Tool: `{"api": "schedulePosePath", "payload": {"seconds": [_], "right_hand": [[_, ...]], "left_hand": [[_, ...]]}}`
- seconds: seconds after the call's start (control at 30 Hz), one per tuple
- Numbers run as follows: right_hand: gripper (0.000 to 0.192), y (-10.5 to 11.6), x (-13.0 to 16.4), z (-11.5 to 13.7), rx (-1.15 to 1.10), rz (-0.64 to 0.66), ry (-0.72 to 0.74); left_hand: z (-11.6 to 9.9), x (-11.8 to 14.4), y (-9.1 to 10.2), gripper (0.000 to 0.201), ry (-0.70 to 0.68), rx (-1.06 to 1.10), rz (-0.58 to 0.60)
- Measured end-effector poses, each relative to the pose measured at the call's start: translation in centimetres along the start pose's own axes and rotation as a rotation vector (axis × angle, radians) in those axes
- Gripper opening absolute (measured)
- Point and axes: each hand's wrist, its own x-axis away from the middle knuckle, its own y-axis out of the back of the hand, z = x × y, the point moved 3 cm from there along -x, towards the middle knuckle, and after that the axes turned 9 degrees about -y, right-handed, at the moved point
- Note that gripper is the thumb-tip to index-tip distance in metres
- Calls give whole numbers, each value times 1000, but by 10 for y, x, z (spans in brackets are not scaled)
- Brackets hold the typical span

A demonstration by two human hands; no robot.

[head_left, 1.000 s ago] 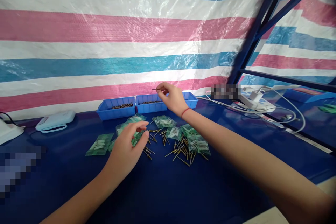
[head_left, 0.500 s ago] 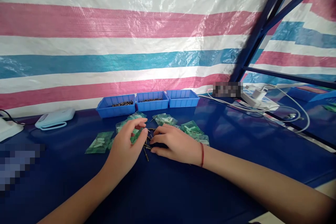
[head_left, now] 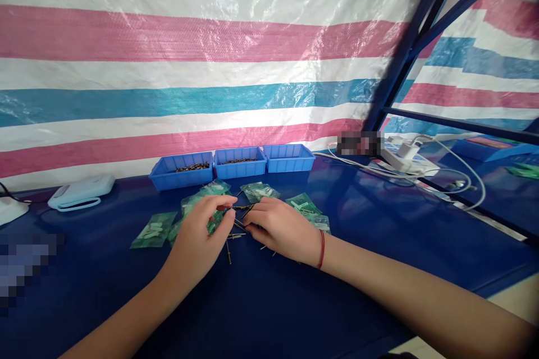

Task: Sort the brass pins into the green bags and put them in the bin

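Right hand [head_left: 283, 228], palm down on the scatter of small metal pins [head_left: 229, 235], fingertips pinched together over one pin; whether it is actually gripped cannot be told. A second ago this hand was raised over the middle blue bin [head_left: 240, 162] at the counter's far edge with a pin between its fingers; it has since come back down to the pile, which reads as one pin delivered and another being sought. Left hand [head_left: 197, 235], half curled, fingertips resting on a green packet [head_left: 214, 219], has hardly moved. Pins and further packets lie mid-counter [head_left: 273, 303]; a white device [head_left: 80, 192] sits toward the far left corner, cables [head_left: 438, 171] toward the far right.
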Motion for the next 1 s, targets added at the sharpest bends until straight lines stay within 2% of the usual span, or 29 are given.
{"api": "schedulePosePath", "payload": {"seconds": [0.17,0.37,0.63,0.73,0.9,1.0], "right_hand": [[23,0,2,1,8,18,-58],[18,-3,1,1,16,20,-55],[14,5,3,-1,-91,-102,-141],[16,11,3,1,-237,-174,-168],[12,14,4,1,-623,-220,-294],[14,12,4,2,-810,-180,-312]], "left_hand": [[-2,-1,-2,19,-23,-10,17],[-3,0,-4,19,-37,-19,26],[-5,0,-3,19,-60,-31,36],[-4,0,-4,20,-39,-21,44],[1,1,-4,38,122,131,-31],[-1,0,-3,27,171,218,-36]]}}
